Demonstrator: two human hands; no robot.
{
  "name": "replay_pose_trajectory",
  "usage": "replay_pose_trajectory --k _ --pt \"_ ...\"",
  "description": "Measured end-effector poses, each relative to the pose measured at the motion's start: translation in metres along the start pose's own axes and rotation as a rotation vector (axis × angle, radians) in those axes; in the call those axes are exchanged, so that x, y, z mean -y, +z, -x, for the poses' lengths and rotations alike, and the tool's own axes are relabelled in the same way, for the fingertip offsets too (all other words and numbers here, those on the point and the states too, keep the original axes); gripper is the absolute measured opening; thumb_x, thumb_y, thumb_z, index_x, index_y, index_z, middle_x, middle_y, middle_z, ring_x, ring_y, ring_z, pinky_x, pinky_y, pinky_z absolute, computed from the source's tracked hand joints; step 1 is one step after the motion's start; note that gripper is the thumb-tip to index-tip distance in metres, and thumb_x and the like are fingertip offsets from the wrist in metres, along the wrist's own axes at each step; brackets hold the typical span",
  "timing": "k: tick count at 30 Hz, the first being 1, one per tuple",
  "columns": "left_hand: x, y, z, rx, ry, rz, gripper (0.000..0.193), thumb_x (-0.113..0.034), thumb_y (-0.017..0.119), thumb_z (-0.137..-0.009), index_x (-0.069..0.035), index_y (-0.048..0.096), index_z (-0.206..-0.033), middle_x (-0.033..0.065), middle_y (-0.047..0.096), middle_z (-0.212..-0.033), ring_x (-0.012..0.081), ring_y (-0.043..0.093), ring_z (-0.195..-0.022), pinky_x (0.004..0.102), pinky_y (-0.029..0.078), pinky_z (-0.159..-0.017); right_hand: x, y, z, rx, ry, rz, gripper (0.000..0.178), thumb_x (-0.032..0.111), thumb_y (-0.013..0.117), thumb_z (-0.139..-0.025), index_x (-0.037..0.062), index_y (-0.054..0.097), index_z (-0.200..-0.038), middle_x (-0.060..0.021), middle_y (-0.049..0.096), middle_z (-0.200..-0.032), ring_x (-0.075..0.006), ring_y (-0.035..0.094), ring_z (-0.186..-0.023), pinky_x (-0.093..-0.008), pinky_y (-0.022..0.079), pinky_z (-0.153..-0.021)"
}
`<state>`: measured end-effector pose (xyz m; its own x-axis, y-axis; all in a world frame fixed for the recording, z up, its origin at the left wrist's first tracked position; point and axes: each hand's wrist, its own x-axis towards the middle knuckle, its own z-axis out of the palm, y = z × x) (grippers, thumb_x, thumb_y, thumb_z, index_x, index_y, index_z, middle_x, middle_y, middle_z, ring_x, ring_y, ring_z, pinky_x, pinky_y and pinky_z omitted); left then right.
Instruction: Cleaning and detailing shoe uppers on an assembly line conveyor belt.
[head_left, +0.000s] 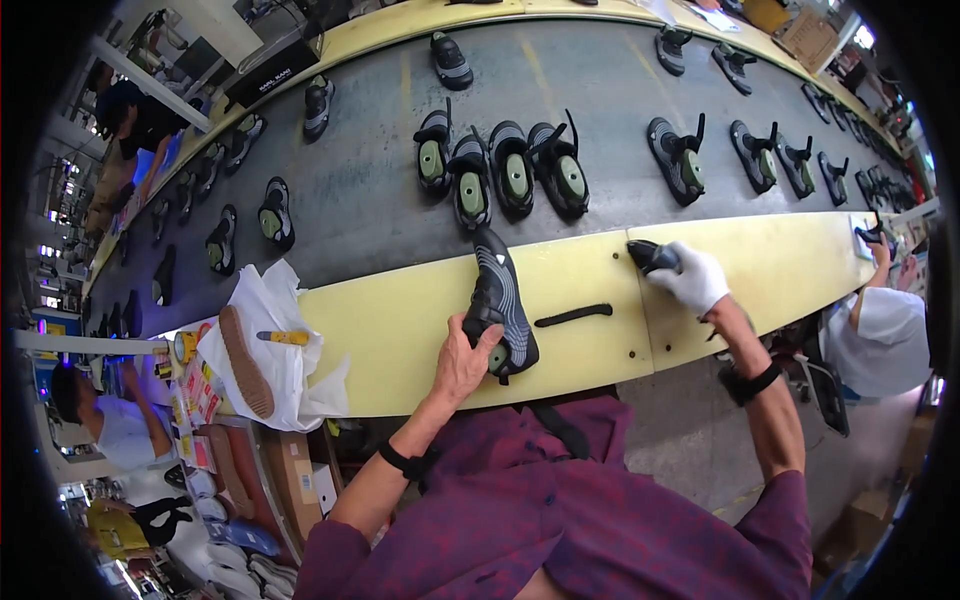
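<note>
My bare left hand point(465, 362) grips the heel end of a black sneaker point(497, 295) with grey wavy lines on its side. The sneaker's toe points away from me, over the far edge of the pale yellow worktop point(420, 300). Further right, my right hand point(692, 281), in a white glove, is closed round a dark, rounded piece point(650, 256) whose kind I cannot make out. Between the hands a short black strap point(573, 315) lies loose on the worktop. The fingertips of my right hand are partly hidden.
Beyond the worktop runs a dark conveyor belt point(360, 180) with several sneakers, some with green insoles point(514, 175). To my left, a brown shoe sole point(245, 362) and a yellow tube point(283, 338) lie on white wrapping point(285, 375). Other people point(880, 335) work at both sides.
</note>
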<state>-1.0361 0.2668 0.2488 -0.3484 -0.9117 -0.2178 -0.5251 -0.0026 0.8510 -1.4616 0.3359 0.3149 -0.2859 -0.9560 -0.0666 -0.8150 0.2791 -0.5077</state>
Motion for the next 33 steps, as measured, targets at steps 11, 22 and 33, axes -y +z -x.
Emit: replay_pose_trajectory --k 11,22,33 --pt "-0.005 0.005 0.005 0.14 -0.112 0.104 0.07 -0.047 0.056 -0.11 0.009 0.036 -0.148 0.0393 0.066 -0.117 0.0573 0.066 -0.109 0.0568 0.052 -0.094 0.173 0.064 -0.027 0.503 0.049 -0.46 0.052 0.048 0.08 -0.088 -0.0011 0.078 -0.104 -0.0163 0.076 -0.085 -0.019 0.071 -0.074 -0.0375 0.057 -0.074" --pt "-0.019 0.012 0.01 0.093 -0.108 0.151 0.074 -0.054 0.054 -0.109 0.008 0.038 -0.147 0.0378 0.066 -0.111 0.0556 0.068 -0.101 0.0563 0.053 -0.09 0.161 0.062 -0.03 0.485 0.059 -0.422 0.053 0.05 0.082 -0.089 -0.0022 0.078 -0.099 -0.0128 0.074 -0.077 -0.0186 0.069 -0.07 -0.0386 0.056 -0.07" --pt "-0.096 -0.014 0.011 0.214 0.118 -0.622 0.093 -0.056 0.077 -0.094 0.003 0.041 -0.155 0.0207 0.073 -0.112 0.0352 0.075 -0.098 0.0464 0.059 -0.087 0.085 -0.031 0.014 0.097 0.118 -0.281 0.044 0.038 0.081 -0.091 -0.0022 0.074 -0.108 -0.0184 0.076 -0.088 -0.0265 0.074 -0.081 -0.0391 0.057 -0.079"
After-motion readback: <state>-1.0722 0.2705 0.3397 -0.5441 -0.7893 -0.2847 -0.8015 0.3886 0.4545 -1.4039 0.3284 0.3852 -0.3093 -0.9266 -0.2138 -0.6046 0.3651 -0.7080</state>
